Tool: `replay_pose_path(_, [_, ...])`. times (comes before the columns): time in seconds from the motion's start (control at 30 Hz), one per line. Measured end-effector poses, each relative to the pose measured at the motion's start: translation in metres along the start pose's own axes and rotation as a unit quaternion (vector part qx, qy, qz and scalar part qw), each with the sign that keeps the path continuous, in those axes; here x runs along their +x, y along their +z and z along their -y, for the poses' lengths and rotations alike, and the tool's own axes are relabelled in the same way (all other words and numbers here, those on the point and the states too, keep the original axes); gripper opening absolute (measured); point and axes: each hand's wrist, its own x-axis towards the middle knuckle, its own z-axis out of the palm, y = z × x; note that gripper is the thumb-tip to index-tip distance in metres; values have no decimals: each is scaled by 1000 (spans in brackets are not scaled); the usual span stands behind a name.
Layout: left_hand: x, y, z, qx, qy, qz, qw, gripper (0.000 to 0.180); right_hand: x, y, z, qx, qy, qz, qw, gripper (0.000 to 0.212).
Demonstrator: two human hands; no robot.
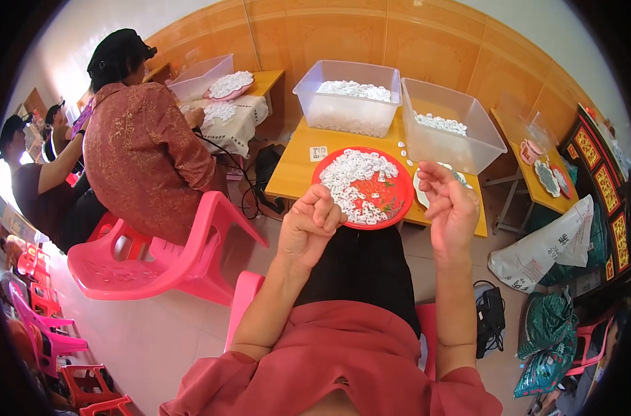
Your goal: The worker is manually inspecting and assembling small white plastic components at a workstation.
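Yellow bench (298,173) carrying a round red plate (401,187) of small white pieces (357,173).
Left hand (310,225) is curling its grip shut; right hand (451,204) is hovering, fingers loosely spread.

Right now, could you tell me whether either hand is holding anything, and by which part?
It cannot be told for sure. The left hand is curled shut and the right hand has bent fingers above the red plate; any small white piece pinched there is hidden.
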Motion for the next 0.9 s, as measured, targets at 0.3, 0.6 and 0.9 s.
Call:
replay_pose_path(0.3, [2,41,18,54,-12,12,998,28,14,-19,-12,-90,109,71,988,38])
replay_pose_path(0.6, [-23,13,34,551,-8,282,785,71,-64,47,-47,-77,164,307,934,33])
replay_pose_path(0.9, [-25,2,66,405,-102,130,899,54,-42,29,-52,-62,274,231,931,42])
